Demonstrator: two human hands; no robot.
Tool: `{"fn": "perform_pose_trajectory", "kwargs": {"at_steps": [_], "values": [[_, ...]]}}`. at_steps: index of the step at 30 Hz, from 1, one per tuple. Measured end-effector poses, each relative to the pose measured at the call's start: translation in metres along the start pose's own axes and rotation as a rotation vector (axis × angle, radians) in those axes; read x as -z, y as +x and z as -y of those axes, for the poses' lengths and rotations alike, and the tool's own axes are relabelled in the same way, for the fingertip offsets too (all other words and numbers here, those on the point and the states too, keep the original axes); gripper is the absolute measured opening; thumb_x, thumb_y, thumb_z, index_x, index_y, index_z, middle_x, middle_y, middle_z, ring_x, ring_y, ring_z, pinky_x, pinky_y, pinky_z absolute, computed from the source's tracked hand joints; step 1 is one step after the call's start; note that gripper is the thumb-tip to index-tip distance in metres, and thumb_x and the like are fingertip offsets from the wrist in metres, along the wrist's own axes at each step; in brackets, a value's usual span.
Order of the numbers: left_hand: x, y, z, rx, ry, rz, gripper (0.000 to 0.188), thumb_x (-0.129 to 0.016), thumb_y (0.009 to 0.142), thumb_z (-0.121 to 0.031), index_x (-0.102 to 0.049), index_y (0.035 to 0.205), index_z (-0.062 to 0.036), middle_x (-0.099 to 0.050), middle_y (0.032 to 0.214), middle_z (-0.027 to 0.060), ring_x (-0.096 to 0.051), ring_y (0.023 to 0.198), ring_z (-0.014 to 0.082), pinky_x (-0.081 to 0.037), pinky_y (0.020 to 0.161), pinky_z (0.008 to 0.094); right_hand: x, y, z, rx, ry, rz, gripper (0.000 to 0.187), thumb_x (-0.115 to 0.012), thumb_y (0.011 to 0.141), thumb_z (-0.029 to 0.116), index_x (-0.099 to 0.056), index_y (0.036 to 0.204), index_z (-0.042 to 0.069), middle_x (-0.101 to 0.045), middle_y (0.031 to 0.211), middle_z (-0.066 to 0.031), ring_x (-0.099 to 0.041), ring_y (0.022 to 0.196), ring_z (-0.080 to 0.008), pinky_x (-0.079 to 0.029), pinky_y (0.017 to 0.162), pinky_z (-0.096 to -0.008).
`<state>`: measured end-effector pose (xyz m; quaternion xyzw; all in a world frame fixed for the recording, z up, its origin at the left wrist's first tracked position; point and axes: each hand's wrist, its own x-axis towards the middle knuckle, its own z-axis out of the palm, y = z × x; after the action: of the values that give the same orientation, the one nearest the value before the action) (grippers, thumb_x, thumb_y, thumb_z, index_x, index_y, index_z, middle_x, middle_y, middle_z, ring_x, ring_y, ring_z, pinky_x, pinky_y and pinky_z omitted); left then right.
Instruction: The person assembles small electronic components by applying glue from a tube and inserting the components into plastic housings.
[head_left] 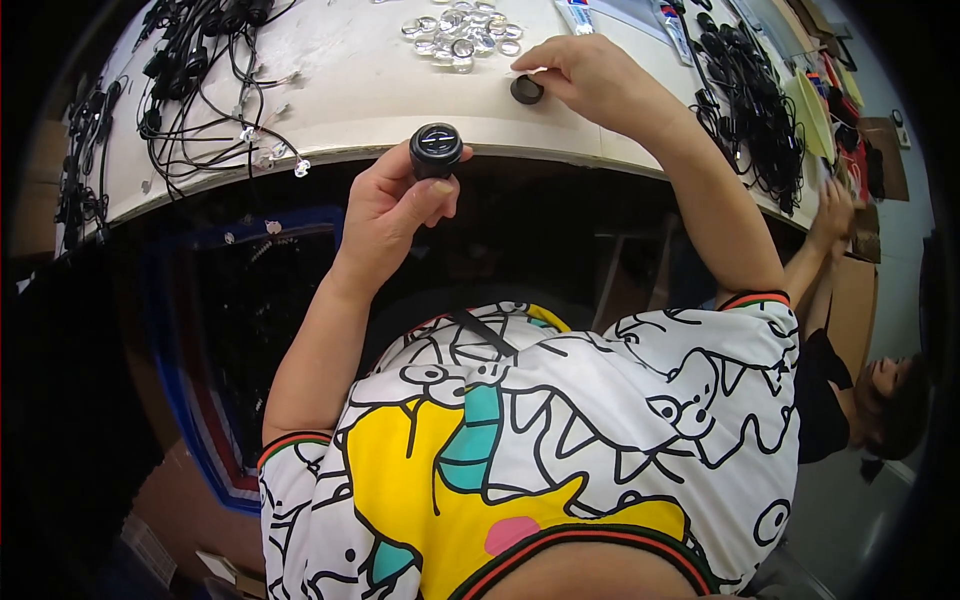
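Note:
My left hand (398, 200) is closed around a short black cylinder (437, 150), held upright just off the table's front edge. Its round top is glossy, with a light reflection across it. Over the table, my right hand (592, 82) has its fingertips at a small black ring-shaped cap (527, 90), gripping it by the side; part of the grip is hidden by the fingers. Beyond that hand, to its left, a group of clear round lenses (462, 35) lies loose on the white table (340, 90).
Black cables with small white connectors (215, 90) spread over the table's left side. More bundled black cables (755, 120) lie at the right. Two tubes (577, 16) are at the far edge. A blue-rimmed crate (185, 400) stands below left. Another person's hand (832, 212) works at the far right.

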<state>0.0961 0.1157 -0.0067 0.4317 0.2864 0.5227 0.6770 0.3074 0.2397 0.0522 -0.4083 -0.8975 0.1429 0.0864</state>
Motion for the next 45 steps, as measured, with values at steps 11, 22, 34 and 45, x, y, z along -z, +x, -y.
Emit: {"fn": "perform_pose_trajectory", "kwargs": {"at_steps": [11,22,34,45], "values": [[-0.012,-0.002,0.014,0.092,0.169,-0.013,0.027,-0.054,0.082,-0.006,-0.054,0.109,-0.0029,-0.053,0.074,-0.0011,-0.046,0.064,0.0053,-0.036,0.056,0.0172,0.016,-0.033,0.035,-0.088,0.475,0.0,0.031,-0.068,0.072,0.007,-0.062,0.102,0.004,-0.06,0.086,-0.0034,-0.049,0.064,-0.0074,-0.04,0.059,-0.0181],[-0.015,-0.002,0.031,0.108,0.205,0.025,0.024,-0.059,0.081,-0.011,-0.057,0.103,-0.0031,-0.059,0.077,0.0012,-0.053,0.066,0.0069,-0.044,0.062,0.0201,0.009,-0.049,0.061,0.219,0.24,0.081,0.033,-0.068,0.07,0.008,-0.06,0.103,0.007,-0.059,0.09,-0.0059,-0.056,0.066,-0.0167,-0.045,0.057,-0.0255],[-0.021,-0.008,0.048,0.049,0.323,0.208,0.031,-0.063,0.079,-0.02,-0.056,0.103,-0.0024,-0.062,0.085,0.0132,-0.06,0.077,0.024,-0.046,0.068,0.0291,0.01,-0.073,0.071,-0.169,0.305,0.328,0.042,-0.069,0.065,0.0,-0.058,0.105,0.002,-0.059,0.089,-0.009,-0.058,0.071,-0.0153,-0.045,0.061,-0.0216],[-0.023,-0.015,0.053,-0.005,0.396,0.281,0.032,-0.06,0.08,-0.026,-0.056,0.102,-0.0027,-0.061,0.083,0.0138,-0.058,0.075,0.0266,-0.045,0.067,0.032,0.005,-0.082,0.068,0.281,0.161,0.209,0.033,-0.068,0.067,0.003,-0.06,0.099,-0.001,-0.061,0.096,-0.0137,-0.06,0.085,-0.0239,-0.048,0.071,-0.0293]]}}
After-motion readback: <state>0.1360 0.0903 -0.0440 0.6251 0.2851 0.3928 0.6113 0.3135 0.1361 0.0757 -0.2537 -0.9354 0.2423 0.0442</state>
